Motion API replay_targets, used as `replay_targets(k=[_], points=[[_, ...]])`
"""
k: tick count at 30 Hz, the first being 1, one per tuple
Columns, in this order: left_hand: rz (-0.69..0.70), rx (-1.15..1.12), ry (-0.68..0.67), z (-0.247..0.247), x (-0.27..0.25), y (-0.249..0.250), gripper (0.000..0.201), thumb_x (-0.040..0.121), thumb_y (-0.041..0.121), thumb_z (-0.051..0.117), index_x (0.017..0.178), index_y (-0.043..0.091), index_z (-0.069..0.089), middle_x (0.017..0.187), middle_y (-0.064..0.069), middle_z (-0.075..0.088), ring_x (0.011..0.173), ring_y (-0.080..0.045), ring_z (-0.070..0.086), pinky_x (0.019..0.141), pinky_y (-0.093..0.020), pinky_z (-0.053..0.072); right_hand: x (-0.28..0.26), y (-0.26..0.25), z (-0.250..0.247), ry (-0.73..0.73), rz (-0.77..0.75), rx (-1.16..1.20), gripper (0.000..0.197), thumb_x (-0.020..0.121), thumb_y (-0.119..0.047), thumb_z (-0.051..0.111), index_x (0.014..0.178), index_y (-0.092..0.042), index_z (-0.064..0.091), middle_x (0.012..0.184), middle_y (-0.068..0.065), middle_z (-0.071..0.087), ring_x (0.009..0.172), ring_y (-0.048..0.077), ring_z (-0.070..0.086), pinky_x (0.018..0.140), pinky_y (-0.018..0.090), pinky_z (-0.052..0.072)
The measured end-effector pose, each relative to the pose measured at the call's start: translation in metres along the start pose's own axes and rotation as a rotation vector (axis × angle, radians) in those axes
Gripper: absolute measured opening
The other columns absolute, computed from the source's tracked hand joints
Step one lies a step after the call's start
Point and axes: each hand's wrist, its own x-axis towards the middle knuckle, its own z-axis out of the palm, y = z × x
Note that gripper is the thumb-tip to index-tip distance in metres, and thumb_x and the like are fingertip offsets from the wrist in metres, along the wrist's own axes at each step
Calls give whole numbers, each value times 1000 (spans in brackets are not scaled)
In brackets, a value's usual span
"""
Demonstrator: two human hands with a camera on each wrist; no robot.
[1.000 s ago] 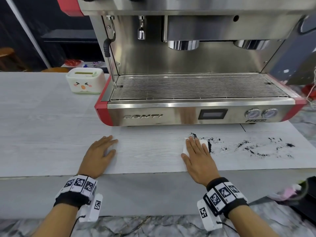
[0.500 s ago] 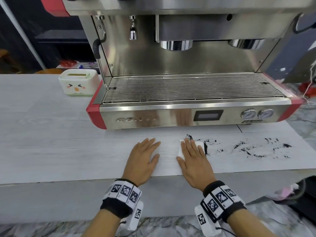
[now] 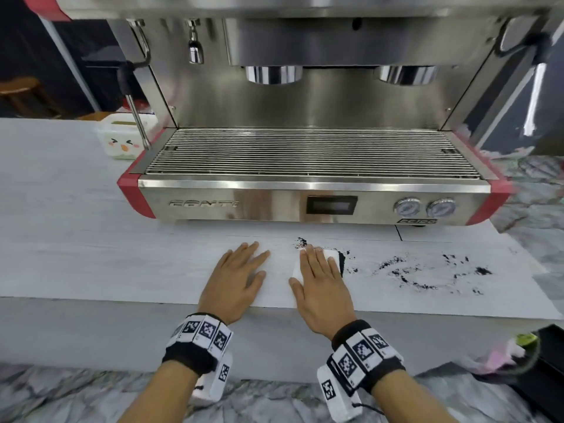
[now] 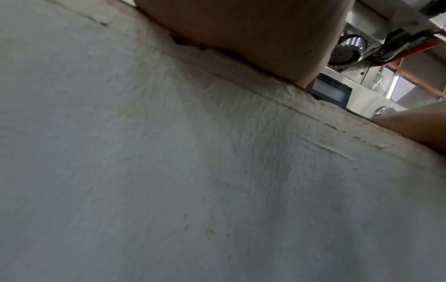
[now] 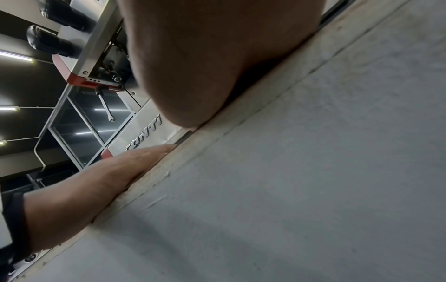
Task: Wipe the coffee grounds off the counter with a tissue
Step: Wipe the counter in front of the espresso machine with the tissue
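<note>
My forearms are bare, and on each wrist I wear a black band (image 3: 189, 357) ringed with white tiles printed with black square codes, a small white coded box (image 3: 331, 392) hanging beneath on a thin black cord.

counter (image 3: 91, 264) under both hands: matt pale grey wood-grain finish, front edge (image 5: 183, 162) rough and slightly chipped in the wrist views. tissue (image 3: 331, 254) under right hand (image 3: 323, 282): white soft paper, dark smear on its right edge. coffee grounds (image 3: 421, 273) to the right of the right hand: black, coarse, gritty, matt. espresso machine (image 3: 305, 206) beyond the fingers: brushed stainless steel, reflective front panel, red glossy corner trim, metal wire grille (image 3: 311, 154) on top of the tray. tissue box (image 3: 122, 138) past the left hand (image 3: 238, 279), far left: white glossy plastic. wrist bands: black cloth with printed matt marker tiles. floor near the forearms: polished grey marble look
</note>
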Motion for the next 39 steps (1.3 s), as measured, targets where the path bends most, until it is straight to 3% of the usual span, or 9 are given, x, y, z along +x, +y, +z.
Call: replay_targets(k=[9, 13, 17, 22, 39], points=[[-19, -30, 58, 2, 0, 5, 53, 89, 51, 27, 138, 38, 41, 152, 11, 31, 143, -5, 20, 118, -26, 8, -10, 32, -15, 27, 38, 71, 80, 85, -52, -9, 150, -7, 3, 160, 8, -1, 147, 21, -5, 118, 34, -5], [-21, -35, 76, 3, 0, 5, 51, 90, 50, 31, 138, 38, 42, 152, 12, 33, 142, -4, 21, 118, -28, 10, 0, 17, -24, 63, -3, 139, 73, 89, -50, -6, 150, -9, -2, 160, 6, -5, 146, 18, -11, 117, 31, -8], [-13, -27, 78, 3, 0, 5, 51, 90, 51, 29, 138, 38, 42, 152, 12, 32, 143, -4, 20, 118, -28, 11, 23, -7, -21, 49, -85, 158, 75, 89, -51, -7, 150, -8, 3, 160, 9, 1, 147, 21, -5, 119, 34, -5], [-10, -44, 92, 4, 0, 3, 49, 91, 48, 33, 137, 36, 44, 151, 11, 34, 142, -5, 21, 117, -27, 10, 44, -23, 2, -39, -122, 123, 83, 79, -46, -10, 150, -6, 6, 160, 10, 3, 147, 23, -3, 119, 38, -3], [-18, -40, 56, 5, 0, 1, 53, 90, 53, 24, 140, 40, 37, 154, 14, 27, 143, -3, 16, 120, -31, 10, 32, 28, -10, 19, 203, -14, 77, 84, -44, -6, 150, -6, 9, 160, 11, 6, 147, 24, 2, 119, 41, 1]])
